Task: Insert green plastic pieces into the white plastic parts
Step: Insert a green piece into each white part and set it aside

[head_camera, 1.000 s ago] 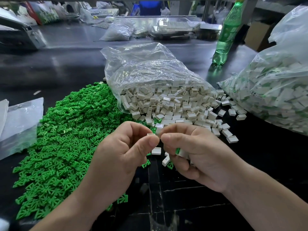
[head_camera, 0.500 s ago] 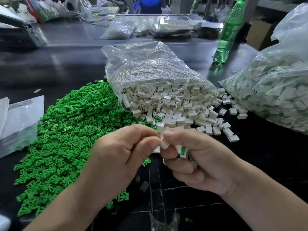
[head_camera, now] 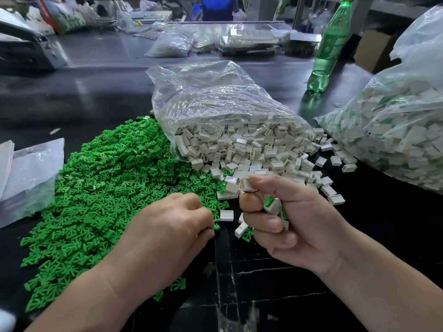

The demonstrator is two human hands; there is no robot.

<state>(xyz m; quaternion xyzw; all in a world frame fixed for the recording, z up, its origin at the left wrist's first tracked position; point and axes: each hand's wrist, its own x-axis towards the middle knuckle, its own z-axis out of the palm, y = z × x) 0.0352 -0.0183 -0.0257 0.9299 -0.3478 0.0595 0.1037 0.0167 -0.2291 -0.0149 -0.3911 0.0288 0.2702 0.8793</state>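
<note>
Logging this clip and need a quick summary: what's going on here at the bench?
A person is assembling small plastic pieces by hand. The right hand pinches a white part between thumb and forefinger and cups a few assembled pieces, green showing, in its palm. The left hand rests knuckles-up on the edge of the green pile; its fingertips are hidden, so whether it grips one is unclear. More white parts spill from an open bag.

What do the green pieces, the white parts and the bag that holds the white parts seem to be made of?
The green pieces are likely moulded plastic, semi-matte: uniform colour, identical shapes. The white parts are likely rigid off-white plastic, satin: crisp hollow boxes with faint highlights. The bag is apparently thin clear plastic film: see-through, wrinkled, with bright glints.
</note>
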